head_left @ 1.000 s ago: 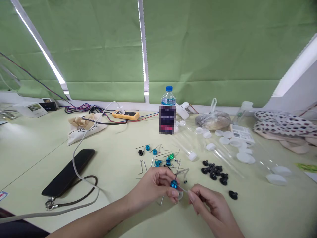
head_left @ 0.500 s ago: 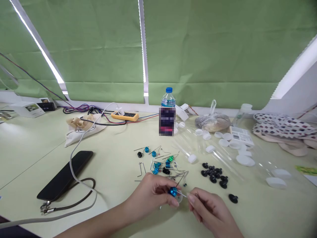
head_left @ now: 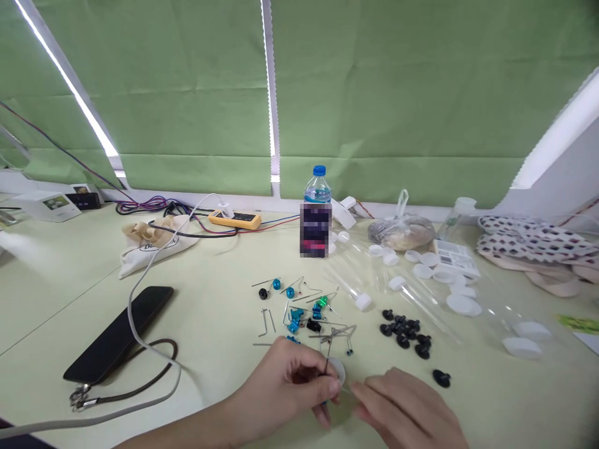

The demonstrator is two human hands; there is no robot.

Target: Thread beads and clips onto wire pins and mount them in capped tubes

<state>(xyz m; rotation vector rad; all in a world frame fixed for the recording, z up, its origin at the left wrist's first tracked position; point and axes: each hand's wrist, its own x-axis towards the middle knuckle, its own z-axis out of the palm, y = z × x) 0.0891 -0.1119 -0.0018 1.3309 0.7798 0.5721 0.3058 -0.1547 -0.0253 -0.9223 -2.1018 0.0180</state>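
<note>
Poking from left hand (head_left: 296,381), thin rod (head_left: 328,357), seemingly pinched, right hand (head_left: 409,408) near

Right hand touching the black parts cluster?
Apart: the head view shows bare table between the right hand and the cluster of black parts.

Single head-worn view faces forward and down across the smooth pale-yellow tabletop (head_left: 229,265) toward green fabric blinds (head_left: 196,93); bare left hand (head_left: 299,386) and right hand (head_left: 409,408) lie nearest.
</note>
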